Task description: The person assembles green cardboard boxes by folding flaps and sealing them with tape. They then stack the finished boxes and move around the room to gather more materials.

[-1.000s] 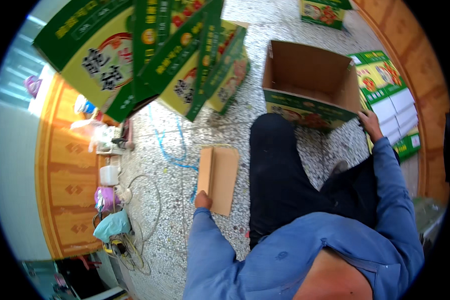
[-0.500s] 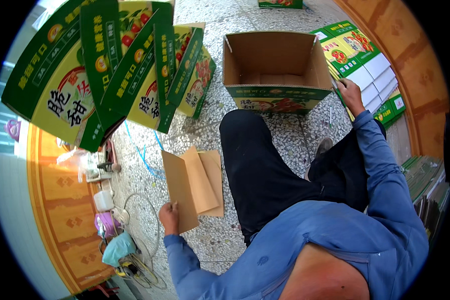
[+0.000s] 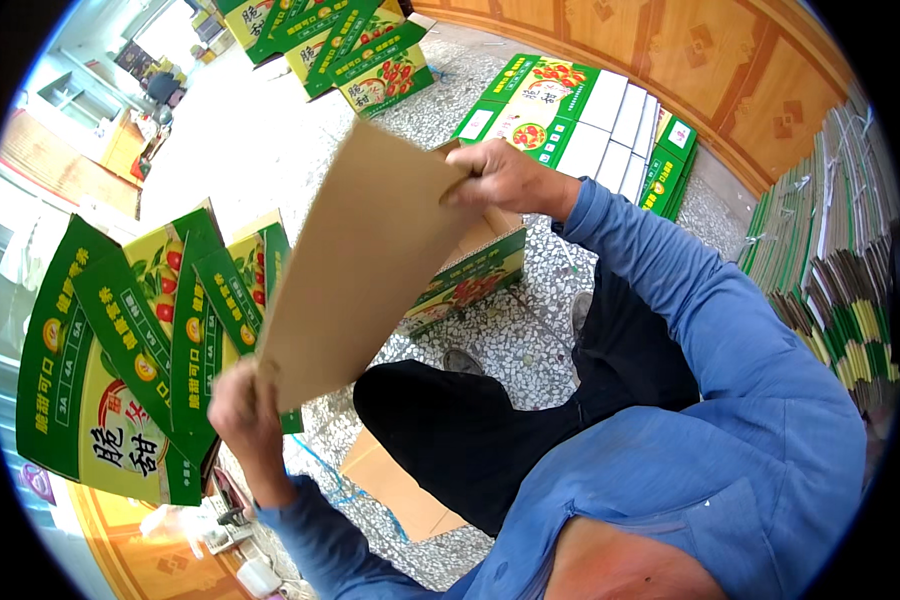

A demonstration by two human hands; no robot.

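A plain brown cardboard sheet is held up slanted in front of me, above my knees. My left hand grips its lower left corner. My right hand grips its upper right edge. Behind the sheet, an open green and yellow fruit carton stands on the speckled floor, mostly hidden by the sheet. Another brown cardboard piece lies on the floor by my left leg.
Assembled green cartons are stacked at the left, more stand at the top. Flattened printed cartons lie at the upper right. Bundles of flat cardboard lean at the right, by a wooden wall.
The view has swung. My left hand has lifted the brown sheet off the floor. My right hand has left the open carton's rim and taken the sheet's upper edge.
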